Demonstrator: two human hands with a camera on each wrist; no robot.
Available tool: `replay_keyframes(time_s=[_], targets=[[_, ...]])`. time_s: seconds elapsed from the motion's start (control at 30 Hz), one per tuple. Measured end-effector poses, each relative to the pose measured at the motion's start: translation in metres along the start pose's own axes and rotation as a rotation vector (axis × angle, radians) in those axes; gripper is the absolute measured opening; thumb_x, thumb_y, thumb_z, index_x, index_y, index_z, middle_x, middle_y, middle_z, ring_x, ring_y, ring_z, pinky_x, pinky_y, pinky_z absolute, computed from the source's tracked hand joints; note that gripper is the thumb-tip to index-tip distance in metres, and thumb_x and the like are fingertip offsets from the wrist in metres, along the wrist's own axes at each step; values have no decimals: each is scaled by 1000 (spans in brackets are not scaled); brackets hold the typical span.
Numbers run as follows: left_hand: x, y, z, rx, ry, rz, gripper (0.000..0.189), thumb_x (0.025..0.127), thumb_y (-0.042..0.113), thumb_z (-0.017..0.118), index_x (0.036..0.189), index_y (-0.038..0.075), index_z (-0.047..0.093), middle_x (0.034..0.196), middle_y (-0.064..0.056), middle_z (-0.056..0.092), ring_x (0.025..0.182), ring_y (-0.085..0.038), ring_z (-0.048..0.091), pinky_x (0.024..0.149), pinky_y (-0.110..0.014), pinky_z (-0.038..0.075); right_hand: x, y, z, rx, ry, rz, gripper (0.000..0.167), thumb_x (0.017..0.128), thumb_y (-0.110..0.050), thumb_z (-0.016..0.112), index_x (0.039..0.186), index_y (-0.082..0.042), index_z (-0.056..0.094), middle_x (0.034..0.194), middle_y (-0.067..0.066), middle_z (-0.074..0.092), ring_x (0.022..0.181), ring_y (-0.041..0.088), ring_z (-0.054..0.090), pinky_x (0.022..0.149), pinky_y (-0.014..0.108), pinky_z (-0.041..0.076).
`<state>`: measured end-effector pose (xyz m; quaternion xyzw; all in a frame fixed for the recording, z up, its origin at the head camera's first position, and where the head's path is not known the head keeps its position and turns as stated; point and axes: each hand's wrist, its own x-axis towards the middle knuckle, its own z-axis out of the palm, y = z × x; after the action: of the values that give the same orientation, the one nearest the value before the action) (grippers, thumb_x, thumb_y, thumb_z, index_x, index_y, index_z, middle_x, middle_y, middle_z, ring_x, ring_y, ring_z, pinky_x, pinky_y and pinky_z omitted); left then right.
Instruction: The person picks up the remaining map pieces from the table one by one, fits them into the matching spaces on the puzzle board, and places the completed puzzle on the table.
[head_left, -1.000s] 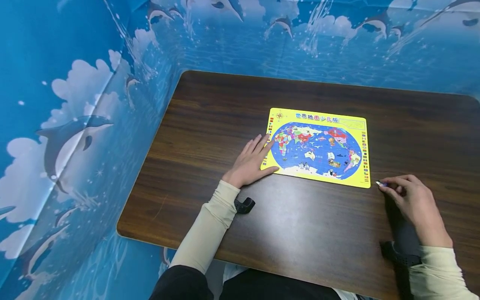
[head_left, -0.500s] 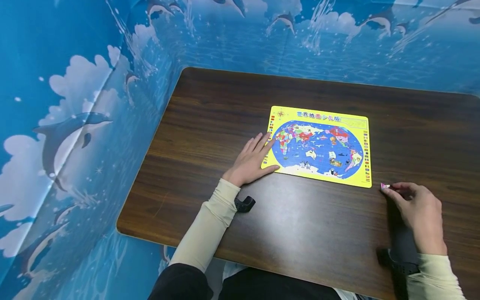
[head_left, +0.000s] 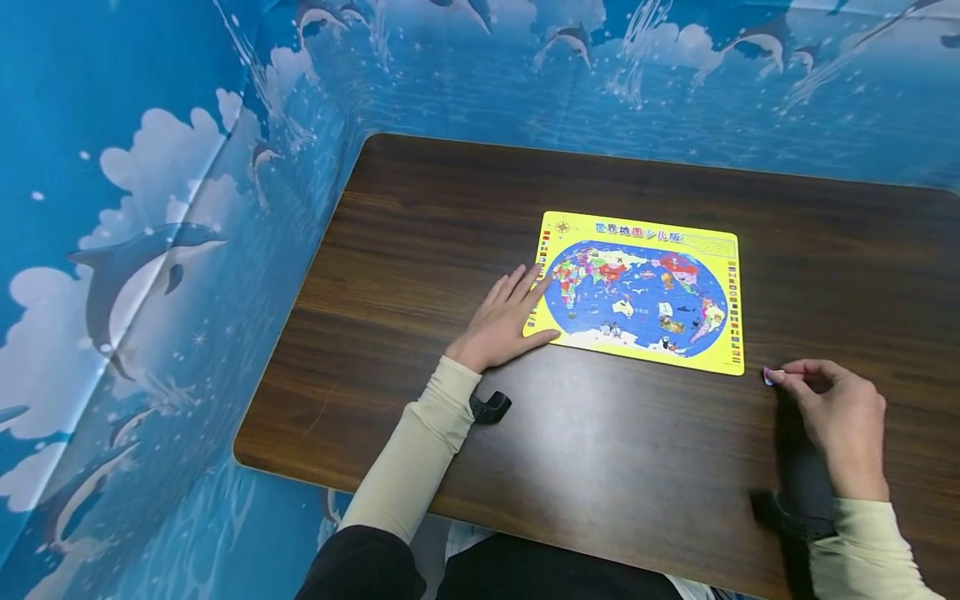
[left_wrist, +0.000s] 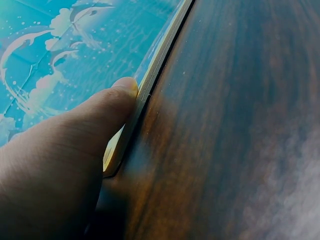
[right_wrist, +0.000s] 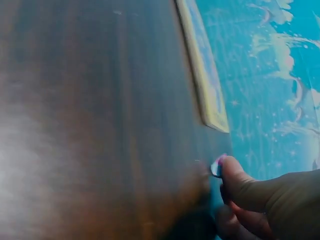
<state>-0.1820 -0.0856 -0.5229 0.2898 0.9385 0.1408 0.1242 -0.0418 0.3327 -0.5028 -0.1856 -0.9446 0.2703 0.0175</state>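
A yellow-bordered world map puzzle board (head_left: 637, 283) lies flat on the table. My left hand (head_left: 501, 323) rests on its left edge with fingers spread straight; in the left wrist view the thumb (left_wrist: 112, 107) lies along the board's near edge. To the right of the board's lower right corner, my right hand (head_left: 840, 417) pinches a small puzzle piece (head_left: 768, 377) between thumb and fingertips. The right wrist view shows this piece (right_wrist: 217, 166) with pink and white on it, mostly covered by the thumb, close to the corner of the board (right_wrist: 212, 107).
The dark wood table (head_left: 420, 250) has rounded corners and meets a blue dolphin-print curtain (head_left: 480, 92) at the back and left. A black wrist device (head_left: 491, 408) sits by the left cuff, another (head_left: 795, 517) by the right one. The person's lap shows below the front edge.
My right hand has shifted slightly right and toward the front with the puzzle piece, whose visible side has turned to show pink. The left hand stays on the board.
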Motion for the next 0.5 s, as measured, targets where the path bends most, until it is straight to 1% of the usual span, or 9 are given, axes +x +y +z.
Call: replay_keyframes(time_s=[0.07, 0.13, 0.17, 0.2, 0.27, 0.3, 0.37, 0.43, 0.5], targets=[[0, 0, 0, 1, 4, 1, 90, 101, 66, 47, 168, 19, 9, 175, -2, 0, 160, -22, -6, 127, -36, -5, 2, 0, -4, 29, -26, 9, 38, 101, -30, 70, 116, 5, 73, 99, 26, 74, 66, 5, 53, 52, 21, 37], [0, -1, 0, 5, 5, 5, 90, 101, 66, 47, 168, 19, 10, 175, -2, 0, 160, -22, -5, 127, -36, -5, 5, -2, -8, 78, -67, 30, 42, 102, -35, 67, 118, 3, 72, 90, 13, 76, 64, -1, 54, 54, 20, 40], [0, -1, 0, 7, 5, 6, 90, 101, 66, 47, 168, 19, 10, 175, -2, 0, 160, -23, -5, 127, -36, -6, 6, -6, -10, 117, -93, 39, 44, 102, -38, 66, 120, 3, 72, 88, 5, 76, 65, -3, 56, 56, 19, 42], [0, -1, 0, 9, 5, 7, 90, 101, 65, 48, 168, 19, 10, 175, -3, 0, 160, -23, -5, 127, -36, -6, 8, -10, -11, 149, -116, 42, 46, 101, -39, 66, 122, 2, 71, 86, -3, 74, 67, -1, 59, 57, 18, 44], [0, -1, -1, 14, 6, 8, 90, 101, 65, 48, 168, 19, 10, 175, -3, 1, 160, -23, -5, 127, -36, -6, 13, -25, -11, 210, -160, 12, 48, 100, -40, 68, 125, 0, 70, 87, -10, 72, 72, 3, 64, 61, 15, 49], [0, -1, -1, 17, 7, 8, 90, 101, 65, 48, 168, 18, 10, 175, -3, 1, 160, -23, -5, 127, -36, -6, 16, -35, -10, 238, -178, -15, 48, 99, -40, 69, 125, 0, 70, 88, -10, 73, 74, 3, 67, 63, 14, 51], [0, -1, -1, 14, 11, 10, 90, 101, 65, 48, 168, 18, 10, 175, -3, 1, 160, -23, -5, 127, -36, -6, 23, -60, -3, 263, -225, -81, 48, 99, -40, 70, 125, 0, 71, 99, 1, 77, 79, 5, 68, 66, 14, 53], [0, -1, -1, 10, 12, 11, 90, 101, 65, 48, 168, 18, 11, 175, -3, 2, 160, -23, -4, 127, -36, -6, 31, -87, 10, 270, -277, -146, 47, 99, -40, 70, 123, 0, 73, 106, 14, 77, 80, 8, 69, 66, 16, 54], [-1, -1, 0, 10, 9, 7, 89, 101, 65, 47, 168, 18, 11, 175, -3, 2, 160, -23, -4, 127, -36, -5, 38, -116, 26, 300, -342, -192, 44, 100, -38, 70, 121, 0, 74, 109, 20, 76, 82, 12, 71, 67, 20, 56]])
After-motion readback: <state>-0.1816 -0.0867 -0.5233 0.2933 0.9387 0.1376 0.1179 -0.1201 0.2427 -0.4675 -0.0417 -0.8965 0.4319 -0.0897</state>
